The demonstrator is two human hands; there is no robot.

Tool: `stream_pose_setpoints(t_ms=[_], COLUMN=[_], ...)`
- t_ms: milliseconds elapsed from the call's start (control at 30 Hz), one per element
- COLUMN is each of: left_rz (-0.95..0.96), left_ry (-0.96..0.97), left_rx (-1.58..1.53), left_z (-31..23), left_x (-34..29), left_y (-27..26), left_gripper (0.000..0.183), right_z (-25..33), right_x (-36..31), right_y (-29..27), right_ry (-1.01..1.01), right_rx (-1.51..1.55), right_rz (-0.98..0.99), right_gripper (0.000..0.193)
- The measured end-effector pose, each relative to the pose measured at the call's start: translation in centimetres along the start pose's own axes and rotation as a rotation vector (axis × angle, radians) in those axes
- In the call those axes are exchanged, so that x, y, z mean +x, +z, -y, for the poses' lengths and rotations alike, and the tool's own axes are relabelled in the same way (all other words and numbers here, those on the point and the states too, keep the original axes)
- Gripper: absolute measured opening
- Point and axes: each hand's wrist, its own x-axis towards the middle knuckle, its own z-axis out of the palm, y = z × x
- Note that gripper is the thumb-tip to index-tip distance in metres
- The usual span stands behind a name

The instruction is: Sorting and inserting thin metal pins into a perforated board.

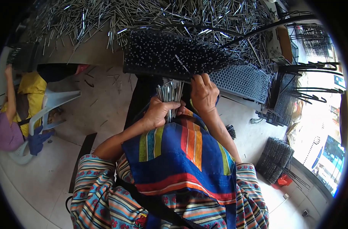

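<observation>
My left hand is wrapped round an upright bundle of thin shiny metal strips, held just above my lap. With bent fingers pressed together, my right hand pinches a single thin metal strip that slants up and left. It is at the near edge of a black perforated tray. Upright strips fill the holes over the left and middle of this tray, while bare holes show at its right end. Whether the pinched strip's tip touches the tray, I cannot tell.
A large heap of loose metal strips covers the table behind the tray. Dark hooked rods jut out at the right. Black perforated racks stand on the floor at lower right. A co-worker sits on a pale plastic chair at left.
</observation>
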Motion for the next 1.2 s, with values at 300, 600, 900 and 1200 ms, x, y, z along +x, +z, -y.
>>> stream_pose_setpoints(t_ms=[300, 600, 900, 1200], left_rz=[-0.102, -0.166, -0.12, -0.191], left_ry=[0.074, 0.095, -0.006, -0.057], left_rx=[-0.021, -0.019, 0.041, 0.09], left_z=[-0.2, 0.9, 0.4, 0.3], left_x=[0.1, 0.7, 0.1, 0.3], left_y=[1.1, 0.8, 1.4, 1.0], left_gripper=[0.015, 0.012, 0.007, 0.012], right_z=[1.3, 3.4, 1.4, 1.1], right_x=[-3.3, -3.9, -2.5, -0.4], right_y=[-3.1, -3.0, -3.4, -3.3], right_ry=[0.62, 0.22, 0.665, 0.604], right_rx=[0.895, 0.479, 1.0, 1.202], right_rz=[0.19, 0.369, 0.321, -0.153], right_gripper=[0.005, 0.012, 0.01, 0.013])
